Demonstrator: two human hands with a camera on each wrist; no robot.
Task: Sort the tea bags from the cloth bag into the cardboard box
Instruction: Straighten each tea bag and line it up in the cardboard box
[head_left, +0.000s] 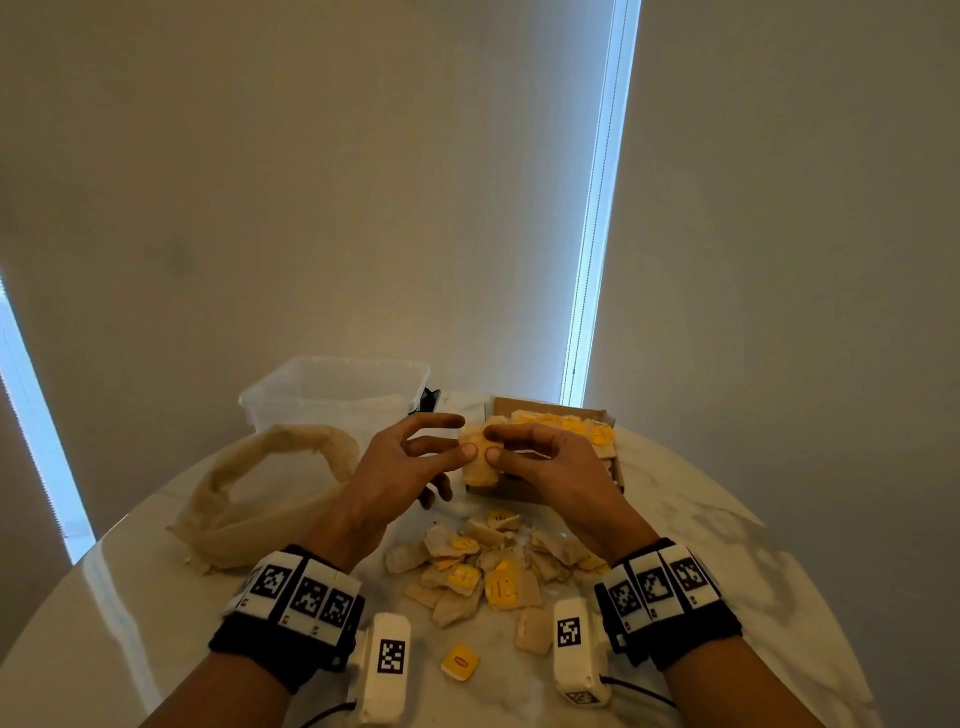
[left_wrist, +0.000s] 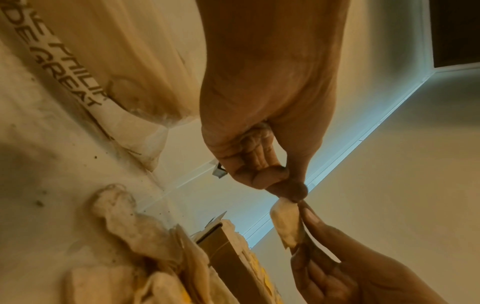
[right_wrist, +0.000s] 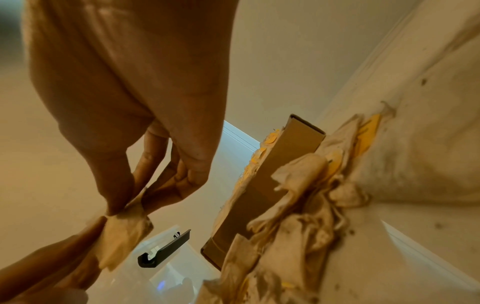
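Both hands hold one pale tea bag (head_left: 479, 465) in the air just in front of the cardboard box (head_left: 519, 491). My left hand (head_left: 462, 439) pinches its left edge between thumb and finger; the pinch (left_wrist: 296, 195) also shows in the left wrist view, above the tea bag (left_wrist: 285, 224). My right hand (head_left: 493, 442) pinches the right edge, its fingers (right_wrist: 124, 205) closed on the tea bag (right_wrist: 122, 236). The box (right_wrist: 272, 185) holds tea bags with yellow tags. A pile of loose tea bags (head_left: 483, 566) lies between my wrists. The cloth bag (head_left: 260, 493) lies slumped to the left.
A clear plastic bin (head_left: 332, 395) with a black clip (right_wrist: 163, 250) stands behind the cloth bag. One loose yellow tag (head_left: 460, 662) lies near the front edge of the round marble table (head_left: 727, 545). Blinds hang close behind the table.
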